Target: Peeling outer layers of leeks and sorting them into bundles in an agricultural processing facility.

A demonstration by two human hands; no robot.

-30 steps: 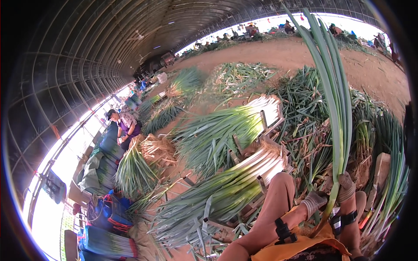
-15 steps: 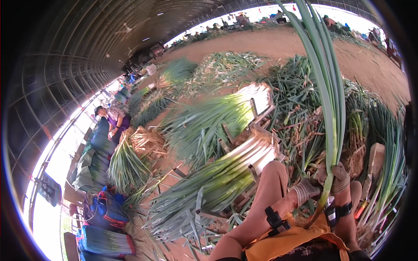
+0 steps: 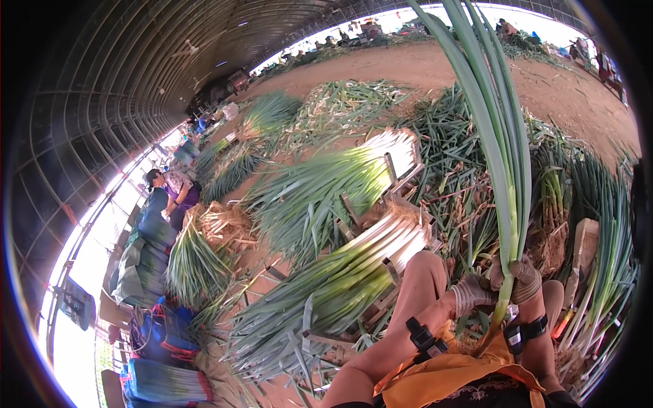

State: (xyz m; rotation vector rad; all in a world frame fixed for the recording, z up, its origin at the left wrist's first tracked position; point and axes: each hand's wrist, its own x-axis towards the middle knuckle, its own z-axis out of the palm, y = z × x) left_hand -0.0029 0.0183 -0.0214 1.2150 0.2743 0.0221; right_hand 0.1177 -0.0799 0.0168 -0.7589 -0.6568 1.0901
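Head view: left hand (image 3: 474, 294) and right hand (image 3: 526, 280), grip clamped round one leek (image 3: 513, 211); pale stalks (image 3: 364, 255), apparently done, reach the right edge of the rack (image 3: 391, 270); leafy bundle (image 3: 610, 221) apparently remains.

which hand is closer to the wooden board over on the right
Right. The right hand is left of the board; the left hand is farther left, across the onion stalk.

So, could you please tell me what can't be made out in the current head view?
All in the head view:
Leek: leaf tips cut off by the top edge.
Left hand: fingers partly hidden by the leek.
Far people: too small to tell what their hands hold.
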